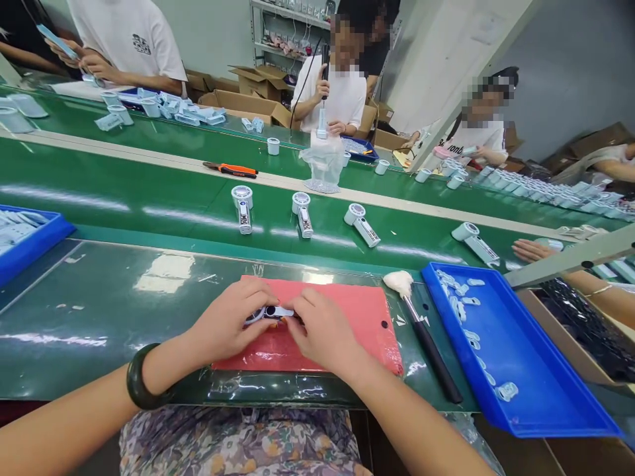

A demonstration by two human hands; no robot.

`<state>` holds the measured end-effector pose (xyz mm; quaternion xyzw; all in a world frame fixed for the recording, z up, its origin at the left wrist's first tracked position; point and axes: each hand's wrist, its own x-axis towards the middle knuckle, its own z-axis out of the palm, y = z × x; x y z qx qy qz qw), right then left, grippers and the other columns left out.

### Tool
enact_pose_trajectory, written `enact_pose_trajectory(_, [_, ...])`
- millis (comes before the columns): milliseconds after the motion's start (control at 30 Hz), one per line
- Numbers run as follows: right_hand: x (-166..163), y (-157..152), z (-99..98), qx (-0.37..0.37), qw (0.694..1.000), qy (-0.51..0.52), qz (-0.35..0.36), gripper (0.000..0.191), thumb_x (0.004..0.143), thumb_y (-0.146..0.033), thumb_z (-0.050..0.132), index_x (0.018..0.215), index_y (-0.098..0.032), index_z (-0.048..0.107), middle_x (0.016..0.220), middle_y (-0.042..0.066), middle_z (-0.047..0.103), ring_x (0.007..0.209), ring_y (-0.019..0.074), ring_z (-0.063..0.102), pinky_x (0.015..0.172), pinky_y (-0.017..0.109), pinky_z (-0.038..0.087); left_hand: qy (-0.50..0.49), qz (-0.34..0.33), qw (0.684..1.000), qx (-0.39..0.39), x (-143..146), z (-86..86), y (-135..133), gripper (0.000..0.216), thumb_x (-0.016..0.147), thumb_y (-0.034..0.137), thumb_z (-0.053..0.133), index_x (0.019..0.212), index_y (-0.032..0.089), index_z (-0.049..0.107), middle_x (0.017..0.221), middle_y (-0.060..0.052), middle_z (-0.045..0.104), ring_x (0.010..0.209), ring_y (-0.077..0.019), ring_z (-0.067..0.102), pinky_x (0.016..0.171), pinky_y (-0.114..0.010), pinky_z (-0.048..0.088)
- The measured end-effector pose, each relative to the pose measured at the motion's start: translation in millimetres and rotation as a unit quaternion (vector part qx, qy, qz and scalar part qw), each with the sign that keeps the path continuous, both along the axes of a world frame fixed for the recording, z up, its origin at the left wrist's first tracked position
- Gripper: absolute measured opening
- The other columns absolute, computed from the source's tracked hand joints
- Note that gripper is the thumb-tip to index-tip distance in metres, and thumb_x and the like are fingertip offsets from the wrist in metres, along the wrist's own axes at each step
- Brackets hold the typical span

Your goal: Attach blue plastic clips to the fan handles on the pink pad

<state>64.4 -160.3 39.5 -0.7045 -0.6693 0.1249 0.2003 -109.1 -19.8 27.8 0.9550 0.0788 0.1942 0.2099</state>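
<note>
Over a red pad (354,304), my left hand (233,314) closes round the left end of a small light-blue handheld fan casing (270,311). The fingers of my right hand (322,327) pinch its right end. A black part shows on the casing's upper side between my fingertips; much of the rest is hidden by my hands. To the right of the pad lies a hammer (421,327) with a white-wrapped head and a black handle. A small black disc (384,324) rests near the pad's right edge.
A blue tray (540,363) with small pale parts stands at the right, another blue tray (62,228) at the left. Several fans, including one (243,208) with its board exposed, lie on the green belt. Beyond are orange-handled pliers (238,171) and co-workers. Another person's hand (533,251) reaches in right.
</note>
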Motion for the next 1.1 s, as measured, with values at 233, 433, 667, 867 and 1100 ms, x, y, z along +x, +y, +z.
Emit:
enact_pose_trajectory(233, [2.7,-0.1,-21.2,0.065,0.969,0.233,-0.042,0.015,0.095,-0.007,0.061,0.098,-0.020,0.069,0.104,0.005,0.067,0.103,0.0191,0.063,0.093,0.036,0.052,0.007,0.023,0.998,-0.063,3.7,0.9,-6.3,0.023,0.099,0.020,0.045,0.096,0.020,0.068,0.099,-0.005,0.068,0.094,-0.0201,0.062,0.083,-0.034,0.054])
enact_pose_trajectory(433, [5.9,-11.6,-23.9,-0.024,0.965,0.260,-0.001,0.052,0.093,-0.017,0.069,0.142,-0.023,0.053,0.135,0.009,0.061,0.125,0.0252,0.056,0.111,0.048,0.044,-0.036,-0.009,0.999,0.036,-9.6,5.7,-19.4,0.025,0.105,0.029,0.044,0.102,0.023,0.068,0.109,-0.005,0.070,0.112,-0.0233,0.063,0.097,-0.041,0.052])
enact_pose_trajectory(667, [-2.6,-18.8,-19.1,-0.031,0.985,0.166,0.033,0.042,0.096,-0.014,0.063,0.138,-0.019,0.058,0.128,0.009,0.063,0.119,0.0249,0.056,0.108,0.047,0.043,0.001,0.044,0.992,0.115,-14.8,-3.0,-41.3,0.027,0.106,0.024,0.039,0.118,0.020,0.063,0.116,-0.007,0.071,0.113,-0.0269,0.063,0.101,-0.048,0.049])
enact_pose_trajectory(867, [-2.0,-20.9,-27.6,-0.014,0.991,0.120,0.060,0.044,0.098,-0.019,0.060,0.141,-0.019,0.053,0.131,0.010,0.061,0.120,0.0262,0.054,0.107,0.048,0.043,0.023,0.019,0.995,0.096,-10.7,3.3,-38.9,0.025,0.105,0.024,0.041,0.116,0.018,0.062,0.115,-0.006,0.070,0.110,-0.0247,0.062,0.098,-0.043,0.050])
enact_pose_trajectory(1100, [-9.8,-16.9,-33.6,0.018,0.993,0.105,0.053,0.040,0.097,-0.019,0.056,0.137,-0.018,0.057,0.128,0.012,0.064,0.115,0.0291,0.057,0.101,0.051,0.048,0.043,0.024,0.994,0.097,-8.8,3.4,-42.8,0.024,0.103,0.020,0.042,0.116,0.018,0.062,0.111,-0.008,0.067,0.105,-0.0254,0.060,0.094,-0.044,0.050])
